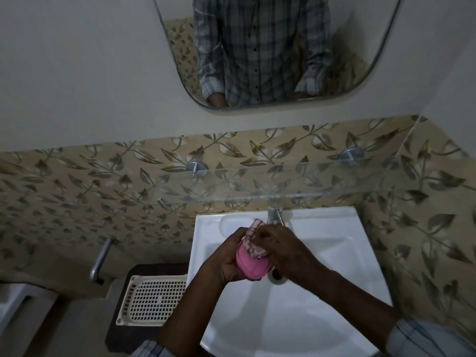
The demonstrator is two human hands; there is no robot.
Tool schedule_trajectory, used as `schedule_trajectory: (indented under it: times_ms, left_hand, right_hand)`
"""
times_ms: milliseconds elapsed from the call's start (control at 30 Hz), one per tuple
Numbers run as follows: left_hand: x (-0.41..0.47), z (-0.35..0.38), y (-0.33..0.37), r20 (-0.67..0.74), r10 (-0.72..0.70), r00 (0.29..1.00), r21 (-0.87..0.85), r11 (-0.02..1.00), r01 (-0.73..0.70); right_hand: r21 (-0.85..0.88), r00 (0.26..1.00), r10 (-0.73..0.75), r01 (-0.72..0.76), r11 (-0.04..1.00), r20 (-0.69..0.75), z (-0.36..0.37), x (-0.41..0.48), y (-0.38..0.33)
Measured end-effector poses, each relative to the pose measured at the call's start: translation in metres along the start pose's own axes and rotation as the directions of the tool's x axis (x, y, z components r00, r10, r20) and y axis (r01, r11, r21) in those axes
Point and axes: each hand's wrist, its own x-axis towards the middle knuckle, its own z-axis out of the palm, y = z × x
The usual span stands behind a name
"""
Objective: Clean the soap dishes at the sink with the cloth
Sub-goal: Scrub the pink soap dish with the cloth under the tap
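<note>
- Over the white sink [334, 292], both hands up above the basin, close together.
- Left hand [226, 261] wrapped round a pink soap dish [251, 264], fingers curled beneath it, dish tilted and held clear of the basin.
- Right hand [280, 247] closed on a checked cloth [253, 240], pressing it against the top of the pink dish.
- A fold of cloth poking up past the knuckles, just in front of the metal tap [275, 215].
- Drain hole [277, 275] peeking out directly under the right wrist.
- Moulded soap recess [231, 224] in the back left corner of the sink, just beyond the hands.
- Glass shelf [296, 181] on two round metal brackets running across above the tap, against leaf-patterned tiles [90, 181].
- Cream perforated tray [152, 297] sitting on a dark stand to the left of the sink, well apart from the dish.
- Metal pipe [101, 256] jutting from the tiled wall further left.
- Mirror [270, 47] up top, showing a plaid shirt and rolled cuffs.
- Dim lighting throughout; inside of the dish hidden by cloth and fingers.
</note>
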Motion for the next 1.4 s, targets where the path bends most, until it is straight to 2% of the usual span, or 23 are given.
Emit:
schedule_trajectory:
  times_ms: [67, 167, 267, 300, 400, 433, 500, 533, 567, 633, 667, 767, 800, 867, 900, 933, 967, 1033, 1100, 1200, 1267, 1333, 1400]
  left_hand:
    - [0.002, -0.002, 0.000, -0.028, 0.026, 0.999, 0.001, 1.000, -0.026]
    - [0.005, -0.003, 0.000, -0.043, 0.048, 0.998, 0.054, 0.997, -0.045]
    - [0.006, -0.003, -0.006, -0.070, 0.035, 0.997, 0.047, 0.998, -0.032]
    - [0.007, -0.002, -0.006, -0.063, 0.040, 0.997, 0.041, 0.998, -0.037]
    - [0.009, 0.002, -0.003, -0.042, 0.078, 0.996, 0.031, 0.997, -0.077]
    - [0.010, 0.002, -0.004, -0.043, 0.075, 0.996, 0.021, 0.997, -0.074]
    - [0.010, 0.002, -0.005, -0.023, 0.080, 0.997, 0.010, 0.997, -0.080]
    - [0.009, 0.002, -0.005, -0.016, 0.084, 0.996, 0.005, 0.996, -0.084]
    - [0.009, 0.002, -0.004, -0.008, 0.087, 0.996, -0.001, 0.996, -0.087]
    - [0.008, 0.002, -0.003, -0.001, 0.066, 0.998, -0.019, 0.998, -0.066]
    - [0.008, 0.002, -0.005, -0.014, 0.059, 0.998, -0.010, 0.998, -0.059]
    - [0.007, 0.003, -0.008, -0.056, 0.076, 0.996, 0.031, 0.997, -0.074]
    - [0.008, 0.003, -0.008, -0.056, 0.098, 0.994, 0.032, 0.995, -0.097]
    - [0.008, 0.002, -0.006, -0.049, 0.146, 0.988, 0.046, 0.989, -0.144]
    - [0.009, 0.001, -0.006, -0.048, 0.163, 0.985, 0.053, 0.986, -0.161]
    - [0.009, -0.001, -0.007, -0.035, 0.186, 0.982, 0.060, 0.981, -0.184]
    - [0.010, -0.002, -0.009, -0.016, 0.219, 0.976, 0.077, 0.973, -0.217]
    - [0.015, 0.001, -0.015, -0.009, 0.304, 0.953, 0.115, 0.947, -0.301]
    - [0.023, 0.002, -0.025, -0.038, 0.422, 0.906, 0.171, 0.896, -0.410]
    - [0.030, 0.001, -0.039, -0.069, 0.554, 0.830, 0.124, 0.830, -0.543]
    - [0.028, 0.002, -0.039, -0.045, 0.578, 0.815, 0.063, 0.815, -0.576]
    - [0.025, 0.009, -0.034, -0.084, 0.553, 0.829, 0.027, 0.833, -0.553]
    - [0.027, 0.015, -0.027, -0.197, 0.516, 0.834, 0.033, 0.854, -0.520]
  right_hand:
    - [-0.014, 0.997, 0.051, -0.052, 0.999, -0.059, -0.002, 0.003, -0.003]
    - [-0.044, 0.988, -0.137, 0.140, 0.989, 0.071, 0.005, -0.001, -0.007]
    - [-0.049, 0.975, 0.207, -0.204, 0.978, 0.078, -0.005, 0.004, 0.004]
    - [-0.030, 0.973, 0.228, -0.226, 0.974, 0.049, -0.007, 0.005, 0.001]
    - [-0.059, 0.991, -0.098, 0.103, 0.993, 0.087, -0.008, 0.004, -0.011]
    - [-0.026, 0.992, -0.063, 0.066, 0.997, 0.112, -0.011, 0.002, -0.007]
    - [-0.025, 0.988, 0.148, -0.147, 0.989, 0.041, -0.021, 0.006, 0.001]
    - [-0.002, 0.983, 0.184, -0.184, 0.983, 0.024, -0.022, 0.007, -0.002]
    - [-0.003, 0.992, 0.120, -0.120, 0.993, 0.051, -0.021, 0.007, -0.007]
    - [-0.047, 0.985, -0.159, 0.163, 0.986, 0.068, -0.019, 0.004, -0.016]
    - [-0.038, 0.979, -0.176, 0.181, 0.983, 0.106, -0.021, 0.004, -0.012]
    - [-0.045, 0.983, 0.170, -0.168, 0.985, 0.062, -0.030, 0.010, 0.005]
    - [-0.044, 0.985, 0.159, -0.156, 0.987, 0.063, -0.028, 0.009, 0.000]
    - [-0.043, 0.992, -0.064, 0.069, 0.997, 0.111, -0.014, 0.001, -0.015]
    - [-0.036, 0.986, -0.117, 0.123, 0.992, 0.121, -0.011, -0.002, -0.018]
    - [-0.024, 0.992, -0.062, 0.065, 0.998, 0.106, -0.012, 0.000, -0.016]
    - [-0.020, 0.996, 0.075, -0.074, 0.997, 0.057, -0.015, 0.006, -0.010]
    - [0.053, 0.910, 0.413, -0.412, 0.910, -0.020, -0.015, 0.016, 0.001]
    - [0.075, 0.822, 0.568, -0.565, 0.821, -0.027, -0.011, 0.026, -0.003]
    - [0.126, 0.760, 0.644, -0.632, 0.764, -0.093, -0.009, 0.034, -0.009]
    - [0.199, 0.721, 0.685, -0.660, 0.724, -0.101, -0.010, 0.033, -0.009]
    - [0.217, 0.746, 0.660, -0.631, 0.744, -0.092, -0.011, 0.028, -0.013]
    - [0.174, 0.807, 0.580, -0.559, 0.811, -0.113, -0.011, 0.023, -0.027]
